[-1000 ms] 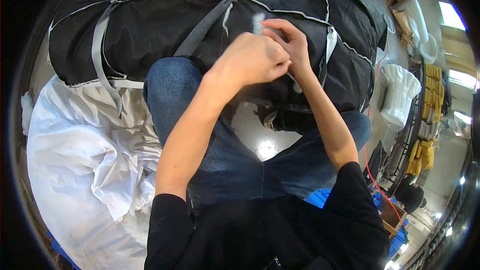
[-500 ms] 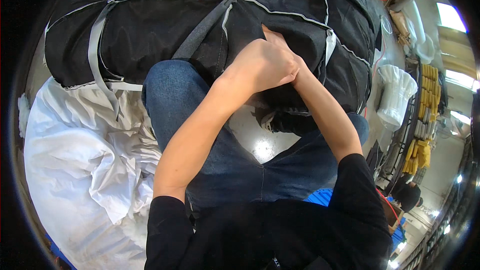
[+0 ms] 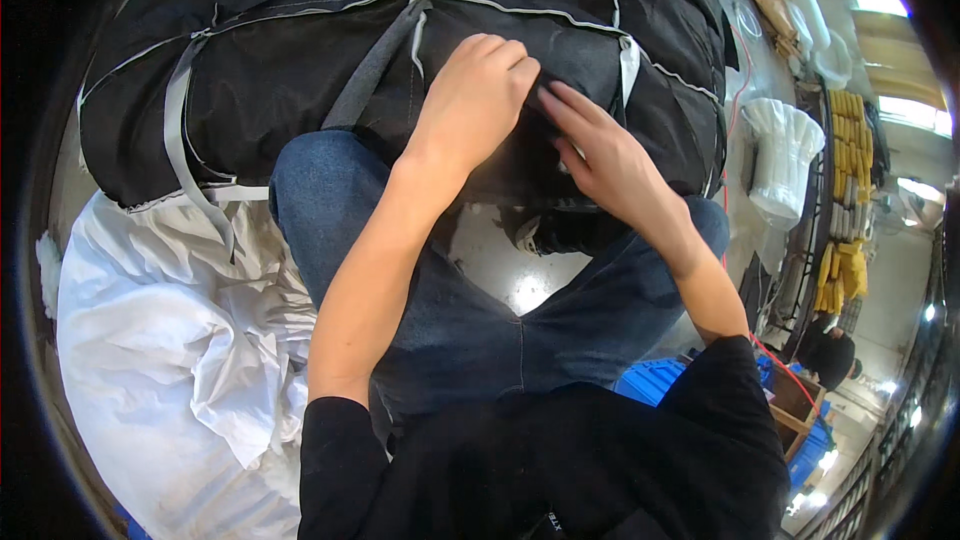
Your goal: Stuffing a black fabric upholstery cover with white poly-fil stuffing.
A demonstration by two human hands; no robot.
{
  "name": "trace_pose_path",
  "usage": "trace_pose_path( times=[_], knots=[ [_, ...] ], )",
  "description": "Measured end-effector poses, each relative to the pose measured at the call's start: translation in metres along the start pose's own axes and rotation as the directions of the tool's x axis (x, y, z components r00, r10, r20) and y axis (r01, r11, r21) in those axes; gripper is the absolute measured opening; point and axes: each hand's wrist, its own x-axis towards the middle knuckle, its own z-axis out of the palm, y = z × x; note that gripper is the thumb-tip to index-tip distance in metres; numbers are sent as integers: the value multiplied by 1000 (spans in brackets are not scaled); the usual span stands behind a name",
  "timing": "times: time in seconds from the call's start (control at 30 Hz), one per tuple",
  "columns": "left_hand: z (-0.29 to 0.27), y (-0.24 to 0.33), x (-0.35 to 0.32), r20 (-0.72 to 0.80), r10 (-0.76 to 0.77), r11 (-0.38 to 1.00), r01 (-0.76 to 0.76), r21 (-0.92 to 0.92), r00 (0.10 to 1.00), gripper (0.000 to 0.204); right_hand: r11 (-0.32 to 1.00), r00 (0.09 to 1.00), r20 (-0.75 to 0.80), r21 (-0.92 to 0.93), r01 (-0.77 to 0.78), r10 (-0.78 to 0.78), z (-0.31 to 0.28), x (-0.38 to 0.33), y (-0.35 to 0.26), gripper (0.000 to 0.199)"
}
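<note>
A large black fabric cover (image 3: 270, 70), sewn in panels with pale edging along the seams, lies in front of my knees. My left hand (image 3: 478, 90) is closed on the black fabric near the middle of its front panel, fingers curled with the knuckles up. Just to its right, my right hand (image 3: 608, 155) is held with fingers stretched out and slightly apart, its fingertips close to the left hand's and over the fabric. Whether those fingertips touch the cloth I cannot tell. A grey strap (image 3: 375, 65) and a white strap (image 3: 628, 65) hang on either side of my hands.
A big bulging white cloth sack (image 3: 150, 340) stands at my left. On the right are a white wrapped bundle (image 3: 783, 160), a rack of yellow bundles (image 3: 850, 150), a red cord (image 3: 735, 110) and blue crates (image 3: 650, 380). Another person (image 3: 828, 355) is farther off.
My hands were crossed together, the right mostly behind the left. Now they are apart: the left has moved up and left, the right has come down into view with its fingers extended.
</note>
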Motion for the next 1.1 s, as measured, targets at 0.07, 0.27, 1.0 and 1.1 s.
trace_pose_path(
  times=[0.07,0.27,1.0,1.1],
  knots=[
    [13,-4,-4,33,-41,995,38,96,999,17,940,999,19,-338,38,-33,-5,-21,-1,45],
    [59,-2,6,50,3,987,-11,162,999,23,966,992,-55,-228,-125,115,22,-47,19,40],
    [71,-15,-9,297,8,895,-140,424,955,32,996,993,-82,5,86,-85,59,-39,29,39],
    [44,8,-25,174,23,956,-72,283,984,33,998,999,-4,-53,-33,33,61,-41,13,46]
  ],
)
